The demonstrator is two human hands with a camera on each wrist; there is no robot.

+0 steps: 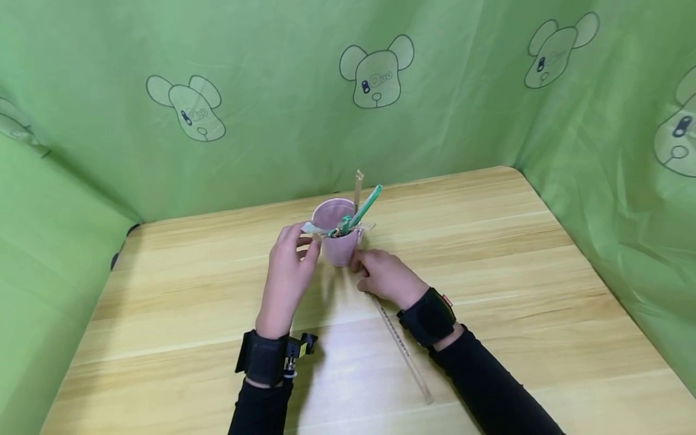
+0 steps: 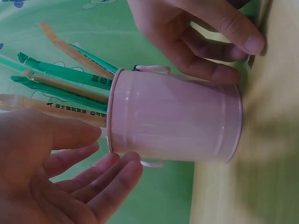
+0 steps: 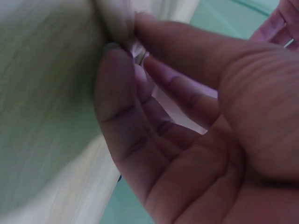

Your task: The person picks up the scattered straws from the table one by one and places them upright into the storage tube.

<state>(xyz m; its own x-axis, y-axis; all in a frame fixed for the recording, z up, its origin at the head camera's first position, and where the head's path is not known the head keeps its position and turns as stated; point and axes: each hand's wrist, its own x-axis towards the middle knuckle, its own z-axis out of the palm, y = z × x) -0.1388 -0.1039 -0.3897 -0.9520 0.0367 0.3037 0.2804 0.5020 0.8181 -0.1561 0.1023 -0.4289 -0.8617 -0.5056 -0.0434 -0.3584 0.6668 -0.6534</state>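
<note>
A pink metal cup (image 1: 339, 241) (image 2: 177, 116) stands on the wooden table (image 1: 516, 272), with several paper-wrapped straws (image 1: 364, 208) (image 2: 60, 77), green and tan, sticking out of it. My left hand (image 1: 285, 272) (image 2: 60, 177) is at the cup's left side by the rim, palm open and fingers straight, its fingertips just at the cup wall. My right hand (image 1: 375, 275) (image 2: 196, 42) (image 3: 187, 140) rests on the table at the cup's right base, fingers curled. Its thumb and forefinger pinch the near end of a long tan wrapped straw (image 1: 405, 356) lying on the table.
Green cloth printed with bear outlines (image 1: 272, 90) walls the table at the back and on both sides. Black wrist straps sit on both arms. Bare wood lies left and right of the hands.
</note>
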